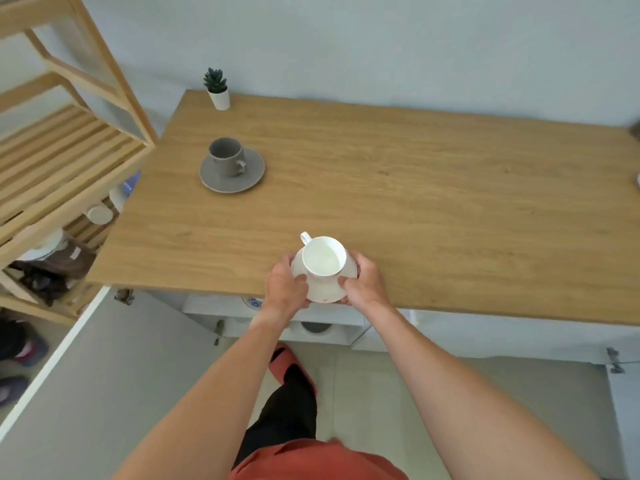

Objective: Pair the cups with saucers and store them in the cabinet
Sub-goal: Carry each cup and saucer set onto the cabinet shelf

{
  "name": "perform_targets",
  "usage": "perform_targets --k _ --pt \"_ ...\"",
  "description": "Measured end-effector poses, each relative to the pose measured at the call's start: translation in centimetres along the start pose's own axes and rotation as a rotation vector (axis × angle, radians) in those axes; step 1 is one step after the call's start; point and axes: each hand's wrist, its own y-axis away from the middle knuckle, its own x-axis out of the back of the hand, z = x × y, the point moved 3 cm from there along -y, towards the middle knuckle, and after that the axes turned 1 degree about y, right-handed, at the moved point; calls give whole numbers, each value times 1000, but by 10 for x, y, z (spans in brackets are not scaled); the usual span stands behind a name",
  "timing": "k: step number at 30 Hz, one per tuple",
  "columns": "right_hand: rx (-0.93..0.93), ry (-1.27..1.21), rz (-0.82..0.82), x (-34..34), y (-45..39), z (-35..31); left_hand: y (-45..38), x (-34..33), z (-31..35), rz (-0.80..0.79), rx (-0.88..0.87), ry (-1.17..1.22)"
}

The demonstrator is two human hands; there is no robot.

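A white cup (323,256) stands on a white saucer (325,292) at the near edge of the wooden table (433,188). My left hand (285,284) grips the saucer's left rim and my right hand (363,282) grips its right rim, thumbs on top. The saucer juts past the table edge. A grey cup (227,156) sits on a grey saucer (254,171) at the far left of the table. Below the table edge, white cabinet shelves (277,315) show a blue-patterned dish (252,302) and a grey bowl (316,327).
A small potted plant (217,88) stands at the table's far left corner. A wooden slatted rack (62,161) with white items stands to the left. An open white cabinet door (52,368) hangs at lower left. My leg and red slipper (291,368) are on the floor.
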Motion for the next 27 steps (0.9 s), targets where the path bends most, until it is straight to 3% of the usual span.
perform_targets --k 7,16,21,27 --pt "12 6 -54 -2 79 42 84 6 -52 30 2 -28" --pt "31 113 -50 -23 113 107 128 -2 -111 31 52 -13" --pt "8 122 -61 -40 90 148 102 -21 -149 10 114 -48" --pt "15 167 0 -61 -1 211 6 -72 -195 -20 106 -145"
